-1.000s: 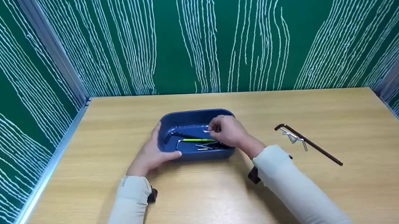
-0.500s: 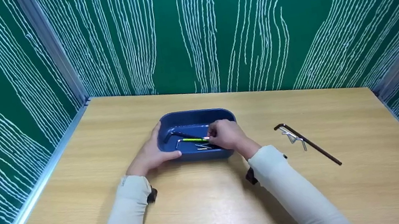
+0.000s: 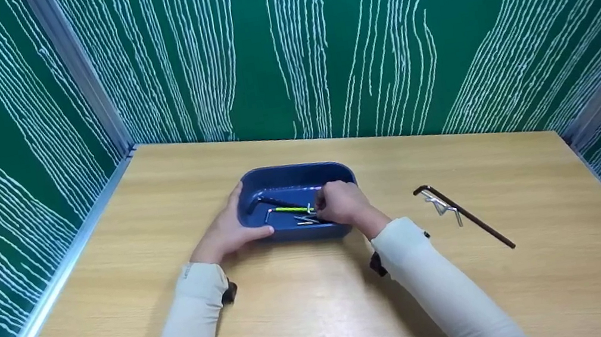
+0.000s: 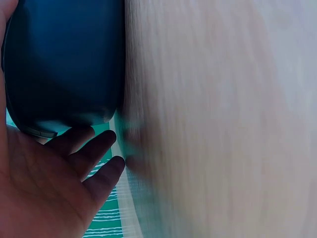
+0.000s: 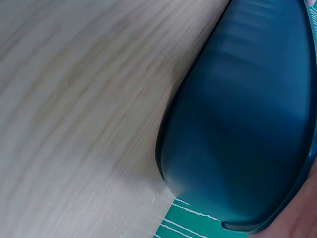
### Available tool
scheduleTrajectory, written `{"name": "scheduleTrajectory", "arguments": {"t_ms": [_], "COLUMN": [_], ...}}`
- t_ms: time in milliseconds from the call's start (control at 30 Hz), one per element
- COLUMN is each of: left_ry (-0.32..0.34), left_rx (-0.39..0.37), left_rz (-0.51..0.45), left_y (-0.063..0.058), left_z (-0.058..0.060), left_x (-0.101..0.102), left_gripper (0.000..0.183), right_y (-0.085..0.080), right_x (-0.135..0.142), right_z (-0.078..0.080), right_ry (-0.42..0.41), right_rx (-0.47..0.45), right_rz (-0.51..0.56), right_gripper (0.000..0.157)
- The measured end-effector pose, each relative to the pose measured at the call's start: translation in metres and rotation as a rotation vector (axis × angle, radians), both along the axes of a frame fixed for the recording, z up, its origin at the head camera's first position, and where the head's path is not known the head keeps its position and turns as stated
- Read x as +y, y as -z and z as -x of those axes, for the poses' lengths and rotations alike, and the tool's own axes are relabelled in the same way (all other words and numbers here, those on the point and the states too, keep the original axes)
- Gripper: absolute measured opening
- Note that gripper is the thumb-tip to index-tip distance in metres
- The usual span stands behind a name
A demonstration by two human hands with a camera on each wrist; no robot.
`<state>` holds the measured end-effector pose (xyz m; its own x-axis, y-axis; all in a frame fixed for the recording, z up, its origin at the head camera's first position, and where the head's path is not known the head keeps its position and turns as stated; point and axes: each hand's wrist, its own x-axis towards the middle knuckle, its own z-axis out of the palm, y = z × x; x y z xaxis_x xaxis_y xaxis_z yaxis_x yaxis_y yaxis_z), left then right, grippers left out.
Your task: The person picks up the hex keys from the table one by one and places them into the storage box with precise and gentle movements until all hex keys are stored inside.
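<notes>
A dark blue box (image 3: 299, 235) stands on the table, with several hex keys inside. My left hand (image 3: 224, 226) holds its left end, thumb along the near rim and fingers round the far corner; the left wrist view shows those fingers (image 4: 101, 173) spread against the box end. My right hand (image 3: 342, 203) reaches in over the right end, fingers curled, pinching a small silver hex key (image 3: 310, 208) that mostly hides behind the fingertips. Just left of it lie a hex key with a lime-green sleeve (image 3: 289, 209), a black hex key (image 3: 275, 201) and short silver hex keys (image 3: 306, 220).
On the table (image 3: 301, 325) to the right lies a long brown hex key (image 3: 478, 222) with small silver hex keys (image 3: 442, 206) against it. Green walls (image 3: 251, 49) with white wavy lines stand behind and at both sides. The right wrist view shows mainly the box's outer wall (image 5: 237, 109).
My right hand has moved down and slightly left within the box, bringing the small silver hex key toward the lime-green one. The left hand has stayed on the box.
</notes>
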<state>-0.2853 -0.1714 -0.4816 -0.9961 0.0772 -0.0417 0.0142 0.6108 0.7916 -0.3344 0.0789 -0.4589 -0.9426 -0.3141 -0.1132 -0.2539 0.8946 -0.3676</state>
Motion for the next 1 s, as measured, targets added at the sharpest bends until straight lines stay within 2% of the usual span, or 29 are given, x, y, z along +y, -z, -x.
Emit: {"name": "scheduleTrajectory", "arguments": {"t_ms": [300, 800, 1000], "left_ry": [0.01, 0.003, 0.003], "left_rx": [0.018, 0.014, 0.014], "left_rz": [0.031, 0.017, 0.022], "left_y": [0.0023, 0.0011, 0.0018], "left_z": [0.0014, 0.0011, 0.0006], "left_x": [0.0002, 0.0, 0.0003], "left_gripper": [0.114, 0.114, 0.114], "right_y": [0.0018, 0.0021, 0.0039], "right_x": [-0.0001, -0.0009, 0.001], "right_z": [0.0009, -0.0004, -0.0014], "right_ry": [-0.028, -0.029, -0.04], "right_rx": [0.069, 0.084, 0.125], "right_rz": [-0.078, -0.085, -0.038], "right_gripper": [0.006, 0.006, 0.011]}}
